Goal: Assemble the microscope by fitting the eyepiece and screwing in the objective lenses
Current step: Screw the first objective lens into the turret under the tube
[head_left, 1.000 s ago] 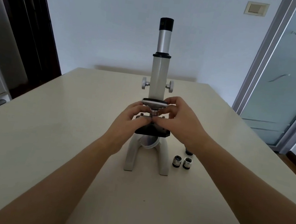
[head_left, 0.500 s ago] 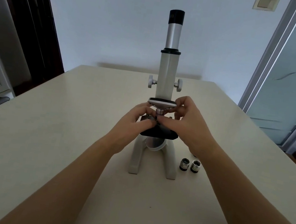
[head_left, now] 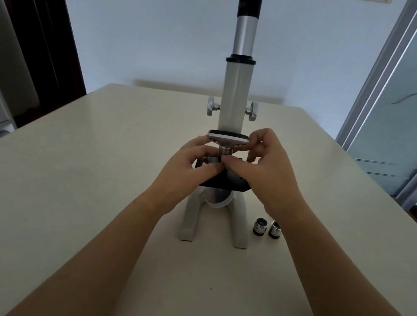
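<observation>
Head view: two bare forearms reach forward over a pale table (head_left: pixel 66 179) to a white microscope (head_left: pixel 234 95) standing upright at its middle.
Eyepiece (head_left: pixel 249 5): black, seated on top of the silver tube.
Nosepiece (head_left: pixel 227 136): flat disc at the foot of the body tube, above the black stage (head_left: pixel 230 183).
Objective lens (head_left: pixel 225 150): small silver barrel hanging under the disc, its upper end at the disc, its lower end covered by fingertips.
Right hand (head_left: pixel 266 170): thumb and a curled finger pinch the lens from the right; the index finger is bent up against the disc's rim.
Left hand (head_left: pixel 185 166): fingers curled in from the left, tips pinching the same lens.
In the way: both hands cover much of the stage and the lens's lower half; whether its thread is fully home cannot be told.
Loose lenses (head_left: pixel 259 227): two stand side by side on the table, just right of the base's right foot; the right forearm overlaps the edge of the one farther right.
Mirror (head_left: pixel 216 198): round, under the stage, between the base's legs.
Focus knobs (head_left: pixel 213 106): one on each side of the body.
Surroundings: frosted glass door (head_left: pixel 408 104) at right, dark doorway (head_left: pixel 46 30) at left, pale wall (head_left: pixel 152 31) behind.
</observation>
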The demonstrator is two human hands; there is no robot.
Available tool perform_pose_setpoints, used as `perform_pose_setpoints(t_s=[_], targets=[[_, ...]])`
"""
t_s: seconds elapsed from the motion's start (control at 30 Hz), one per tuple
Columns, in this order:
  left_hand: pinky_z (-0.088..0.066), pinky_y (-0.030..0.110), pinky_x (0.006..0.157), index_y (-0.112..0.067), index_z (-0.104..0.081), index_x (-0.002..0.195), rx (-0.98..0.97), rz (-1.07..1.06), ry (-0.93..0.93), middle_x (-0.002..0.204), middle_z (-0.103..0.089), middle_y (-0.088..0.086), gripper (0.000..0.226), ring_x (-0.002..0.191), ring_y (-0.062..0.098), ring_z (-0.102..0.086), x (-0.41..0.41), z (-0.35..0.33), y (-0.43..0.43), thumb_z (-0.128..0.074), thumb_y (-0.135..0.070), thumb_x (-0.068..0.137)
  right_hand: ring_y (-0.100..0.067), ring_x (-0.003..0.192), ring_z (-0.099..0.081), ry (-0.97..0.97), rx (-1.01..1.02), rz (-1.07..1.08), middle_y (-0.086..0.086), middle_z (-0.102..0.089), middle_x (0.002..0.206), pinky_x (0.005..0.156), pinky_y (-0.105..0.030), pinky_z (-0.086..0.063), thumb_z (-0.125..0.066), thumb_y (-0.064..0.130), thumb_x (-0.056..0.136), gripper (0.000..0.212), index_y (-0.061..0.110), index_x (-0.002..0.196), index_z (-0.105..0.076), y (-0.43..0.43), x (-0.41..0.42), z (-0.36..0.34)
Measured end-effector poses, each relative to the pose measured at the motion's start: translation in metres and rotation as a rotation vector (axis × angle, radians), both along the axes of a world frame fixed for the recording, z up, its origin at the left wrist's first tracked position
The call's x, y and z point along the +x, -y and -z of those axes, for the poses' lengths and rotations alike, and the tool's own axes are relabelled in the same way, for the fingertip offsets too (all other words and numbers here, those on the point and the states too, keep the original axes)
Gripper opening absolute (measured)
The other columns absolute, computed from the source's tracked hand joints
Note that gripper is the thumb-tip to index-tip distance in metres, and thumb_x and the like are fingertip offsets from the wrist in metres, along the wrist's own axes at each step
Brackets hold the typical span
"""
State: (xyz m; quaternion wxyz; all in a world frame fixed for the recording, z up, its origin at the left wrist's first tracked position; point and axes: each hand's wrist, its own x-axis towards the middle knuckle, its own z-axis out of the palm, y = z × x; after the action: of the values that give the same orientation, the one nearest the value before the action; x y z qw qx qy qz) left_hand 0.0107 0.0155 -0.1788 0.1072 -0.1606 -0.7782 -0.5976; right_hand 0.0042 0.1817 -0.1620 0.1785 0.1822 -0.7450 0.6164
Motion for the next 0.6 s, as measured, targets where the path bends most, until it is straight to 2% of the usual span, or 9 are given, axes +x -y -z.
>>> perform_pose_setpoints(t_s=[0.1,0.23,0.37,0.43,0.6], targets=[[-0.043,0.043,0.110,-0.018,-0.074,0.110,0.007,-0.004,-0.001,0.141,-0.055,-0.005,0.027,0.129,0.015,-0.052,-0.0006,0.0007,0.0006,-0.063,-0.019,0.085,0.001,0.048,-0.041,-0.002,-0.020,0.009,0.022,-0.058,0.058,0.048,-0.008,-0.039,-0.080,0.008,0.077,0.040,0.025,0.081,-0.044,0.0014,0.0017,0.0014],[-0.044,0.040,0.109,-0.020,-0.075,0.110,0.012,0.001,0.017,0.140,-0.055,-0.008,0.022,0.128,0.013,-0.053,-0.0019,0.0026,0.0024,-0.065,-0.013,0.092,0.002,0.056,-0.048,-0.017,-0.040,0.021,0.009,-0.069,0.078,0.055,-0.008,-0.041,-0.081,0.010,0.077,0.038,0.025,0.082,-0.046,0.0033,0.0031,0.0033],[-0.045,0.040,0.109,-0.022,-0.076,0.108,0.013,-0.037,0.023,0.139,-0.056,-0.008,0.020,0.127,0.013,-0.053,-0.0024,0.0020,0.0017,-0.066,-0.015,0.091,0.005,0.057,-0.051,-0.016,-0.046,0.019,0.017,-0.073,0.078,0.056,-0.006,-0.041,-0.080,0.009,0.077,0.035,0.022,0.084,-0.048,0.0041,0.0027,0.0055],[-0.044,0.040,0.109,-0.023,-0.076,0.106,0.015,-0.054,0.023,0.140,-0.055,-0.008,0.019,0.128,0.013,-0.053,-0.0013,0.0023,0.0008,-0.066,-0.016,0.091,0.003,0.058,-0.052,-0.015,-0.045,0.017,0.014,-0.075,0.081,0.056,-0.006,-0.042,-0.080,0.010,0.078,0.034,0.022,0.085,-0.049,0.0048,0.0029,0.0066],[-0.041,0.029,0.106,-0.026,-0.076,0.105,0.025,-0.095,-0.019,0.142,-0.051,-0.010,0.018,0.130,0.007,-0.048,0.0026,0.0043,-0.0003,-0.069,-0.019,0.090,-0.005,0.069,-0.055,0.045,-0.057,0.011,0.006,-0.072,0.097,0.060,-0.014,-0.049,-0.081,0.021,0.079,0.027,0.025,0.091,-0.057,0.0009,0.0032,0.0075]])
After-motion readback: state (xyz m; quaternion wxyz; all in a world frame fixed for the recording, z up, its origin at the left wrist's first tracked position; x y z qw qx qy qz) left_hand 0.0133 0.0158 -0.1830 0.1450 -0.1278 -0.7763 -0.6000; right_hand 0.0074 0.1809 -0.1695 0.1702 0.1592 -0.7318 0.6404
